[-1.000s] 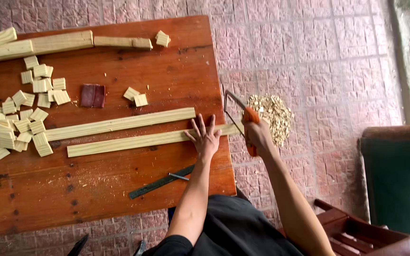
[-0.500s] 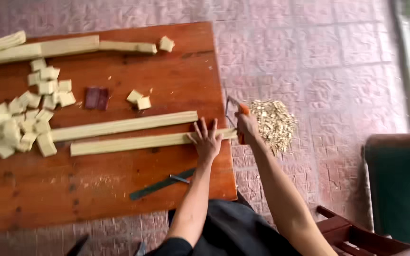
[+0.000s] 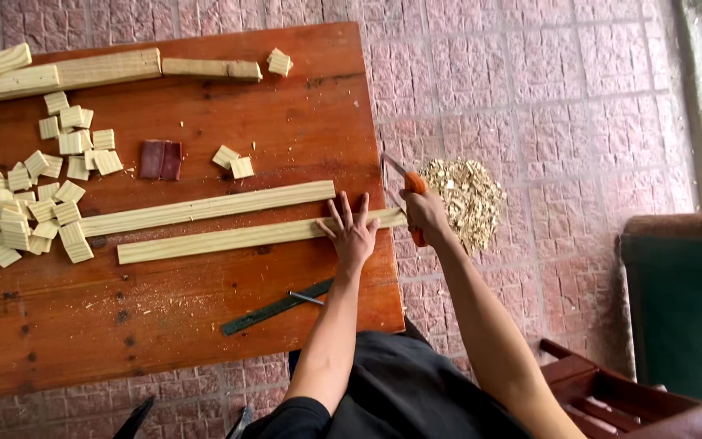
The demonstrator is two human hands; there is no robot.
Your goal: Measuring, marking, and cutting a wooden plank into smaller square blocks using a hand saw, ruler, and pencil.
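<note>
Left hand: My left hand (image 3: 353,234) lies flat, fingers spread, pressing the near wooden strip (image 3: 253,236) down onto the bench (image 3: 164,325). It closes around nothing, so this grip stays wide, palm down.

Right hand: My right hand (image 3: 424,213) is wrapped tight around the orange handle of a small saw (image 3: 404,189), just off the bench's right edge.

Saw: Its thin blade stands across the end of the near wooden strip where that end juts past the bench edge. Whether the teeth touch the wood I cannot tell.

Near wooden strip: Long, pale, lying lengthwise on the bench, its right end under my palm and overhanging the edge.

Second strip: A second pale strip (image 3: 205,207) lies just beyond it, nearly parallel, the two close but apart.

Cut blocks: A heap of small pale blocks (image 3: 30,211) sits at the left of the bench; two more blocks (image 3: 234,161) lie near the middle, beside a dark red-brown piece (image 3: 161,159).

Far edge: Thicker lengths of wood (image 3: 67,71) rest along the bench's far side, with one lone block (image 3: 279,62) at their right.

Near edge: A dark flat ruler (image 3: 274,307) lies slantwise near my left forearm.

Floor: A mound of sawdust and chips (image 3: 469,195) sits on the reddish paving (image 3: 546,97), directly below the saw.
</note>
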